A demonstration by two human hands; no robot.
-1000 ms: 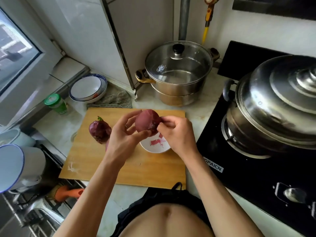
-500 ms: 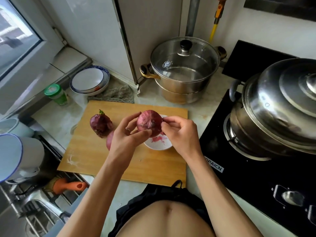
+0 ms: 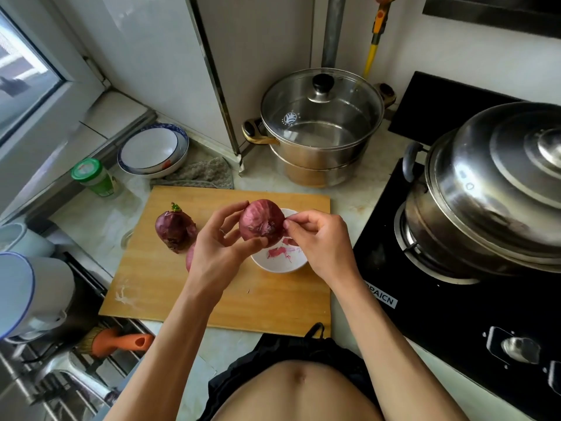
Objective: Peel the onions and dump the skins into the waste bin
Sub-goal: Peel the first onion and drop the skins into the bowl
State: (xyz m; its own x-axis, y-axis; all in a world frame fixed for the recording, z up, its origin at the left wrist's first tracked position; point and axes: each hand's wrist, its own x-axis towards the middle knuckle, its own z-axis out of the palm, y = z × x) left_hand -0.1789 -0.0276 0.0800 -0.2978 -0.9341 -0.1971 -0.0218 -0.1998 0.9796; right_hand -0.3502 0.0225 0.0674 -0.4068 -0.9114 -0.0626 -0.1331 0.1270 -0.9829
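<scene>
My left hand (image 3: 217,253) grips a red onion (image 3: 260,221) above a small white bowl (image 3: 277,264) that holds a few purple skin scraps. My right hand (image 3: 321,241) pinches the skin at the onion's right side with thumb and fingertips. A second, unpeeled red onion (image 3: 174,227) with a green sprout stands on the wooden cutting board (image 3: 158,281) to the left. A third onion (image 3: 190,258) peeks out behind my left wrist, mostly hidden. No waste bin is in view.
A steel pot with a glass lid (image 3: 318,126) stands behind the board. A large lidded steel pot (image 3: 491,189) sits on the black gas stove (image 3: 455,323) at right. Stacked bowls (image 3: 151,150), a green-capped jar (image 3: 94,177) and a cloth (image 3: 197,174) lie at back left; a sink with a brush (image 3: 118,341) is at lower left.
My left hand has turned the onion, so its root end now faces me. My right hand's fingertips stay pinched at its right side. The camera view shifted slightly.
</scene>
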